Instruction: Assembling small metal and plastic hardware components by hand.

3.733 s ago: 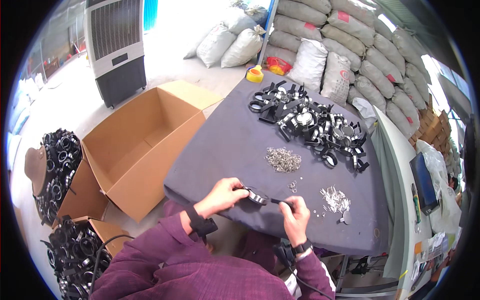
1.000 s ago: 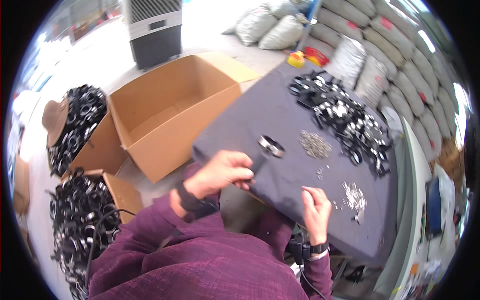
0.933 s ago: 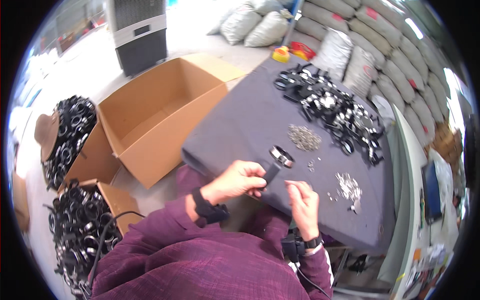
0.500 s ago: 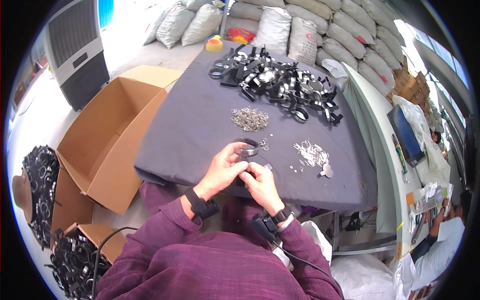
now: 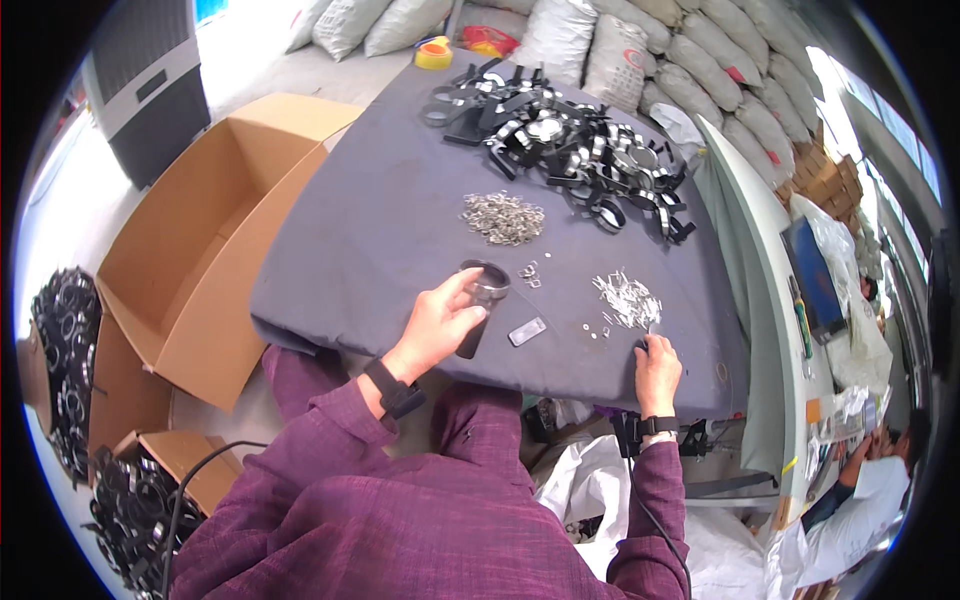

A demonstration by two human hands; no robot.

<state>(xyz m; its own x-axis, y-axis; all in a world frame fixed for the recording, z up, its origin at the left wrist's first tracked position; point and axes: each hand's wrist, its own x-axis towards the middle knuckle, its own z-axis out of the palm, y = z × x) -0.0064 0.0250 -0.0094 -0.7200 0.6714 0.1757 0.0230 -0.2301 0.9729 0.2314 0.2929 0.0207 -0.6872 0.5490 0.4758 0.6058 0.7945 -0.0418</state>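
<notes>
Black-and-silver ring (image 5: 492, 291) is at the near part of the grey cloth-covered table (image 5: 365, 240), black strap (image 5: 471, 342) pointing down toward the near edge. Left hand (image 5: 435, 325) has it pinched, thumb against fingers; can't tell if it touches the cloth. Risk: one-handed hold, so a tug on the strap could twist the ring loose and drop it off the edge.

Right hand (image 5: 657, 375) is at the silver pin pile (image 5: 625, 298), fingertips bunched; can't tell what's pinched, if anything. Pins overlap, so a careless sweep could scatter them or pick up several.

Small grey rectangular plate (image 5: 526, 331) lies just right of the strap; left hand swinging over could knock it. Loose metal loops (image 5: 530, 274) near the ring, same exposure.
</notes>
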